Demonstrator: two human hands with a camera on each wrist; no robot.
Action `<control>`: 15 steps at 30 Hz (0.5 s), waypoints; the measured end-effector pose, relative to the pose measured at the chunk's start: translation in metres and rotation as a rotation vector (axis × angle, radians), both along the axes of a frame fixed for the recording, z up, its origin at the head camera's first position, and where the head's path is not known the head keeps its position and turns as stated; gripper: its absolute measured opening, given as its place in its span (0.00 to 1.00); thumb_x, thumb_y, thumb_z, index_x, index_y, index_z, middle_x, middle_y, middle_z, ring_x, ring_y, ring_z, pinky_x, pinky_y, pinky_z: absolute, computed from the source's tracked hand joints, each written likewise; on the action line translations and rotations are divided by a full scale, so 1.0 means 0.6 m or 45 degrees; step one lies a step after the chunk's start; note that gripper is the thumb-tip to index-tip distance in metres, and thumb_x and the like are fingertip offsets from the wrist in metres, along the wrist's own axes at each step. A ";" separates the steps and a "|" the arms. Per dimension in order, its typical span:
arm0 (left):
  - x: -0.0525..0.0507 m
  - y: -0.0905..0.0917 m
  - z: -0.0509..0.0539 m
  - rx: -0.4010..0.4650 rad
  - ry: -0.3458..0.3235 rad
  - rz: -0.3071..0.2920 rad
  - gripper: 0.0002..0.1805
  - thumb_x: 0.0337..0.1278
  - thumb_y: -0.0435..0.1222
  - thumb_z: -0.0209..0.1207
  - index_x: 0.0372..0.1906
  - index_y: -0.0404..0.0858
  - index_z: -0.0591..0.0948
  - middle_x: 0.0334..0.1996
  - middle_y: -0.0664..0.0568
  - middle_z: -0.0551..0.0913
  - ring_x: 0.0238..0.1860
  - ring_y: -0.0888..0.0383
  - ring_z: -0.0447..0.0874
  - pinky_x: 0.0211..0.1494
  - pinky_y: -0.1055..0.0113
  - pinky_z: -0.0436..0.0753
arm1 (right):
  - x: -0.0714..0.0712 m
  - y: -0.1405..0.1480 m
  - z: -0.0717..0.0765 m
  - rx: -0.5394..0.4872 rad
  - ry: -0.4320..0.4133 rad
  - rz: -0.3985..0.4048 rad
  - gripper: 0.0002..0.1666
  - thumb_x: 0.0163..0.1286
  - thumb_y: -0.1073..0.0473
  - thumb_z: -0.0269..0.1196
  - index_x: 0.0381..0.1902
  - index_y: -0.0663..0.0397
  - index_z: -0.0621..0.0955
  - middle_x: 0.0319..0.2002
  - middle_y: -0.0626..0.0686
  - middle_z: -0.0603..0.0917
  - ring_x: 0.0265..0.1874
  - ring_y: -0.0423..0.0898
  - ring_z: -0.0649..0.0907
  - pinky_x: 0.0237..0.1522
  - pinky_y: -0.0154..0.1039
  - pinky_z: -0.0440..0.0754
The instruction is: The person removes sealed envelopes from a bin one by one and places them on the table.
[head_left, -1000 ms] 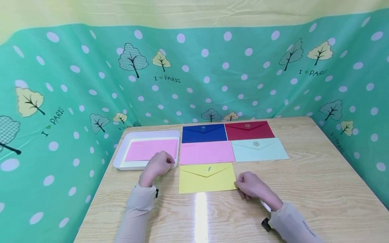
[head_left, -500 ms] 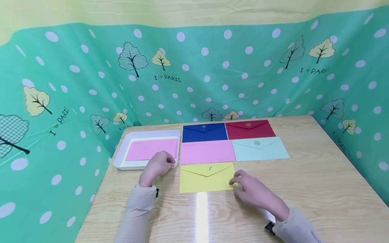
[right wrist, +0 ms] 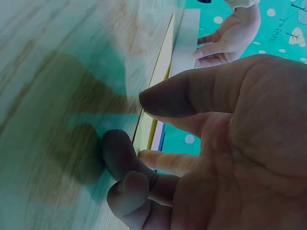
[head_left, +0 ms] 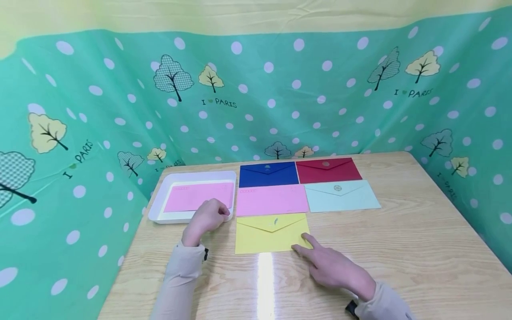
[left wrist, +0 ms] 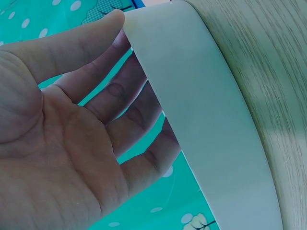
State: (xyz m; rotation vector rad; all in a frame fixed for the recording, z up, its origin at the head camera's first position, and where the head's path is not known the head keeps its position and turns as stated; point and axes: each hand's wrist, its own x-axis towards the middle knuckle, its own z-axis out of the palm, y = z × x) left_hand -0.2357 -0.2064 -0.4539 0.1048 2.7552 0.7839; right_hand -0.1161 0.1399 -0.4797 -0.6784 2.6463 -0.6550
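Note:
My left hand (head_left: 207,218) grips the near right corner of a white tray (head_left: 176,220). In the left wrist view the thumb lies at the tray wall's (left wrist: 196,96) upper edge, and the fingers reach behind it. A pink envelope (head_left: 196,198) lies inside the tray. My right hand (head_left: 335,267) is at the lower right corner of a yellow envelope (head_left: 264,238), thumb and index finger spread apart and touching it. In the right wrist view the other fingers of the right hand (right wrist: 211,143) bend beside the tabletop. The yellow envelope lies flat with its flap at the far side.
Behind the yellow envelope lie a second pink envelope (head_left: 272,200) and a pale mint envelope (head_left: 342,198). Farther back are a blue envelope (head_left: 268,176) and a red envelope (head_left: 329,172). A dotted green curtain (head_left: 256,111) stands behind the wooden table (head_left: 424,240).
My right hand has shifted left from beside the yellow envelope's right edge onto its corner, and its thumb and index finger have spread. The left hand keeps its hold on the tray.

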 end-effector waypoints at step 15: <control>-0.002 -0.001 -0.003 -0.009 0.010 -0.007 0.07 0.64 0.26 0.66 0.42 0.35 0.91 0.43 0.45 0.88 0.42 0.50 0.82 0.54 0.51 0.83 | 0.002 0.001 0.004 -0.036 -0.032 -0.049 0.32 0.72 0.68 0.59 0.74 0.52 0.76 0.77 0.69 0.63 0.52 0.63 0.86 0.46 0.62 0.84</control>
